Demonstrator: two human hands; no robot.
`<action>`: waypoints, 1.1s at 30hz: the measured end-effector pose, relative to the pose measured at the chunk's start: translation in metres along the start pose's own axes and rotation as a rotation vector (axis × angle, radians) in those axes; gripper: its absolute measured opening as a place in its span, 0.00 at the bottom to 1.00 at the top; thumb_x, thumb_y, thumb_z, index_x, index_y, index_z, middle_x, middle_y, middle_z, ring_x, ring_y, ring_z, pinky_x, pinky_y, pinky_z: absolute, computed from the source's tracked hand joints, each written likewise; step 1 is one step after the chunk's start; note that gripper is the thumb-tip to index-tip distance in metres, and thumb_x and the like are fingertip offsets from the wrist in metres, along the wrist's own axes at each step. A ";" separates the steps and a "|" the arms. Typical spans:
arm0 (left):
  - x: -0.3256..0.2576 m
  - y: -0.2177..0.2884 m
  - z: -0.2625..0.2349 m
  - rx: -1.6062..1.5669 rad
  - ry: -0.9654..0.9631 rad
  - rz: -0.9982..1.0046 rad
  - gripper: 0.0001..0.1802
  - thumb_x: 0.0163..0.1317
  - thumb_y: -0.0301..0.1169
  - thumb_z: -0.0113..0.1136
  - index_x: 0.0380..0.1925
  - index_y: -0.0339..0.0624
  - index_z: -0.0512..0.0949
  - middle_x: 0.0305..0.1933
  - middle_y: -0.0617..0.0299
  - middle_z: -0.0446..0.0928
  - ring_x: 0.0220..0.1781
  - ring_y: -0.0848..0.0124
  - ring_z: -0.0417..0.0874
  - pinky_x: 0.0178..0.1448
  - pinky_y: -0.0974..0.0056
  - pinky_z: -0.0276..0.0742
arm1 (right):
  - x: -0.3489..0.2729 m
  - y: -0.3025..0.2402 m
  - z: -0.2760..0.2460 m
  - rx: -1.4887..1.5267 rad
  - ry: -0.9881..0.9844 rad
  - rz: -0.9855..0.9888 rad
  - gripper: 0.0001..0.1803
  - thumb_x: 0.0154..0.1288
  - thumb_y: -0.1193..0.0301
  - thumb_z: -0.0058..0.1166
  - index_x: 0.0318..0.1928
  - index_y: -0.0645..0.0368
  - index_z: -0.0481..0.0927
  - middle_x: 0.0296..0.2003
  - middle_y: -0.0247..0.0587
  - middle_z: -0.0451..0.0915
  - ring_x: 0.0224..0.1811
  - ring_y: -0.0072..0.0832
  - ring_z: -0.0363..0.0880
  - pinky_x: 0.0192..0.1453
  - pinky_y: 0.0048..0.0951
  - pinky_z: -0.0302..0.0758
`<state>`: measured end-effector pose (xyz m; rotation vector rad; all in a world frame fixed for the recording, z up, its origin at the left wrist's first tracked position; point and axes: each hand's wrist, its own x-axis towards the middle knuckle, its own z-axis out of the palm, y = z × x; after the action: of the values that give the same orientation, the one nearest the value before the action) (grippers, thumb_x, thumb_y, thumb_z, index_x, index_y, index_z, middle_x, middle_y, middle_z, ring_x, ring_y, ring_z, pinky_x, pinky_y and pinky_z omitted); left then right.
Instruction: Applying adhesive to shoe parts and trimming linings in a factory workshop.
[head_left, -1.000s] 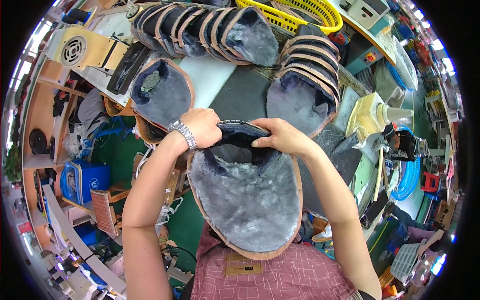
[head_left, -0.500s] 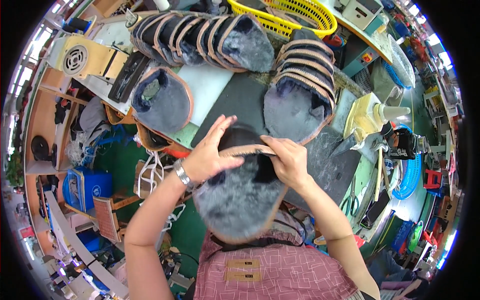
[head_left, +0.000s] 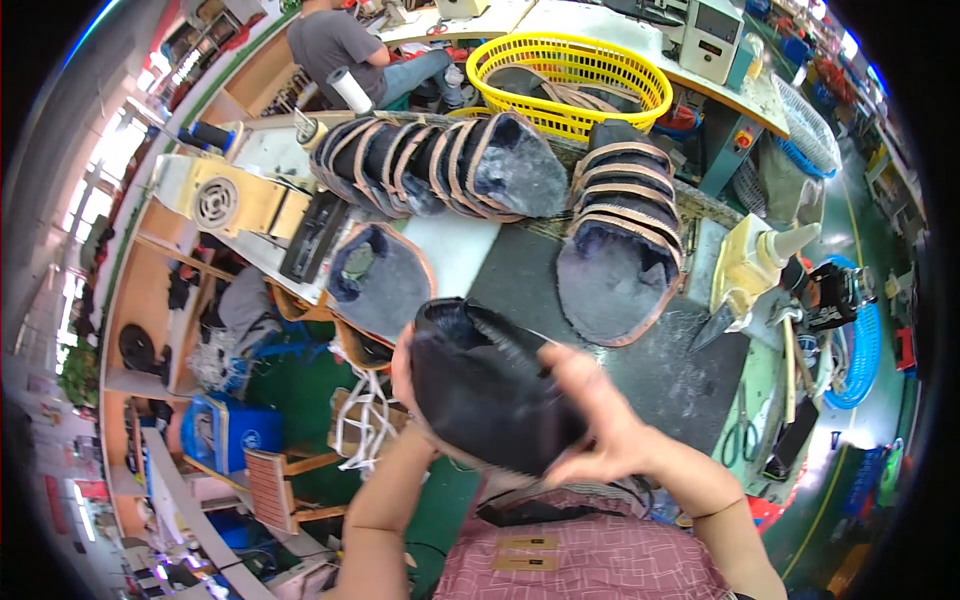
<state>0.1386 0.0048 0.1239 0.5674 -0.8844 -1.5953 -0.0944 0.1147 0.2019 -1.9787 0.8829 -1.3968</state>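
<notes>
A black, fur-lined slipper upper [head_left: 490,395] is held up in front of my apron, its smooth dark side facing me. My left hand [head_left: 403,370] grips its left edge; most of those fingers are hidden behind it. At the right edge my right hand [head_left: 610,420], slightly blurred, clasps the upper between thumb and fingers. Beyond, on the bench, a grey fur-faced piece with a tan rim [head_left: 385,285] lies to the left. A row of similar pieces [head_left: 515,170] leans along the back, and another overlapping stack [head_left: 615,285] lies to the right.
A dark work mat [head_left: 530,270] covers the bench middle. Further back stands a yellow basket [head_left: 570,110] with more pieces. At right are a cream glue bottle [head_left: 745,260] and scissors [head_left: 740,440]. A cream machine [head_left: 225,200] stands left; a person [head_left: 345,50] sits far behind.
The upper has been turned over: its grey fur showed before, now its black side does. Both hands have shifted their grip to its sides. The view has tilted up, bringing the seated person in.
</notes>
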 end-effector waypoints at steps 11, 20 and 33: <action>-0.021 0.054 0.124 -0.547 0.096 -0.368 0.32 0.62 0.50 0.36 0.55 0.33 0.60 0.43 0.44 0.70 0.47 0.58 0.68 0.55 0.61 0.62 | 0.030 -0.043 0.044 -0.246 -0.234 -0.187 0.31 0.53 0.52 0.52 0.54 0.57 0.68 0.55 0.41 0.67 0.59 0.35 0.62 0.61 0.45 0.55; -0.023 0.049 0.105 -0.380 0.078 -0.414 0.32 0.63 0.50 0.31 0.56 0.36 0.60 0.47 0.44 0.68 0.48 0.59 0.67 0.53 0.61 0.66 | 0.030 -0.040 0.042 -0.275 -0.213 -0.155 0.29 0.52 0.53 0.55 0.51 0.56 0.72 0.54 0.39 0.68 0.59 0.34 0.62 0.61 0.44 0.57; -0.020 0.049 0.107 -0.201 0.040 -0.397 0.35 0.62 0.52 0.31 0.58 0.35 0.57 0.50 0.46 0.66 0.49 0.62 0.67 0.56 0.64 0.63 | 0.029 -0.021 0.046 -0.257 -0.226 -0.100 0.28 0.53 0.54 0.55 0.51 0.57 0.71 0.55 0.40 0.67 0.60 0.34 0.62 0.61 0.45 0.58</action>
<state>0.0907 0.0474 0.2244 0.6563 -0.5942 -1.9964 -0.0398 0.1082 0.2209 -2.3491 0.9055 -1.1265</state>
